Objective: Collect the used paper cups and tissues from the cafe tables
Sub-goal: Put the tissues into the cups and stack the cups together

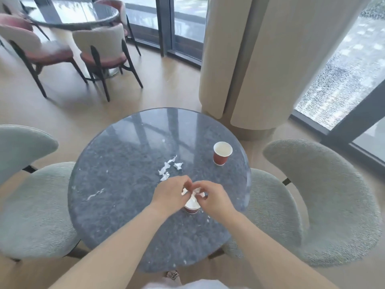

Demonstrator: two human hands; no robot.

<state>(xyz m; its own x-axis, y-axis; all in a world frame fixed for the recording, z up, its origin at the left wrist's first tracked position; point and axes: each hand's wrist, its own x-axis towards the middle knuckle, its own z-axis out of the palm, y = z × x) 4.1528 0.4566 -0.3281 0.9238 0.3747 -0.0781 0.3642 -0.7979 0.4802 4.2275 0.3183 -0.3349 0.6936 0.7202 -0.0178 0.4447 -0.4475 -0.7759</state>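
1. The left grip (170, 195) and right grip (210, 198) meet over the near cup (191, 206). Fingers of both are curled, each pinching the tissue wad (195, 191) just above the cup mouth. Prob. the wad is being stuffed in.
2. The near cup stands upright on the counter (125, 205), near-right of centre and mostly hidden under the hands. It is not lifted.
3. Left to do: the tissue scraps (167, 170) lie loose mid-counter, just beyond the hands and apart from both cups.
4. The second cup (222, 153) stands upright at the far right, well apart from the hands. Its inside looks empty.
5. There is a white streak (95, 193) on the left side; it could be a shred or a marble vein, can't tell.
6. Judgement: early stage. One wad is in hand, while the scraps and 2 cups are not yet collected. No bin or tray is in view.
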